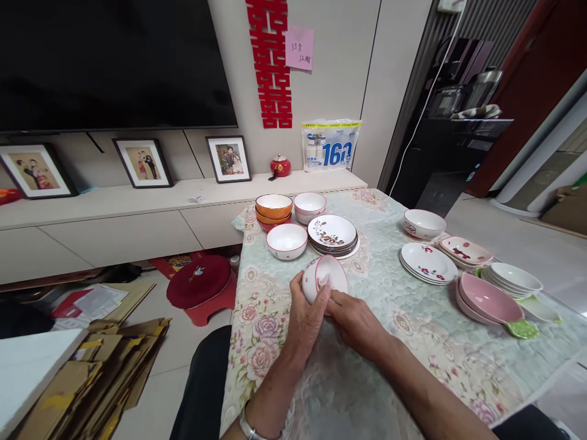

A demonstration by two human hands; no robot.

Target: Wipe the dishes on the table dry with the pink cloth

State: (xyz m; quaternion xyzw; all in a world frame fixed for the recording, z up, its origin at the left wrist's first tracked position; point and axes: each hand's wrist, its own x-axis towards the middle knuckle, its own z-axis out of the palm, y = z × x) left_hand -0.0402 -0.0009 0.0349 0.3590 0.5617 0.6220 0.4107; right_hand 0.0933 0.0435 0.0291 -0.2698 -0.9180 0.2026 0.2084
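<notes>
A white bowl with a pink rim point(312, 282) is tilted up between both hands above the floral tablecloth. My left hand point(306, 315) is wrapped round its left and lower side, thumb at the rim. My right hand point(355, 315) is closed at the bowl's lower right edge; a bit of white material shows near the fingertips. Just beyond stand another white bowl point(287, 239), a stack of brown-patterned plates point(332, 231), a stack of orange bowls point(274, 208) and a pair of pink-rimmed bowls point(310, 203).
On the table's right are a patterned bowl point(424, 223), flowered plates point(428, 263), pink dishes point(490, 298) and small white bowls point(516, 278). Behind the table runs a low cabinet point(220, 217). A red stool point(202, 287) and flattened cardboard point(114, 366) lie left.
</notes>
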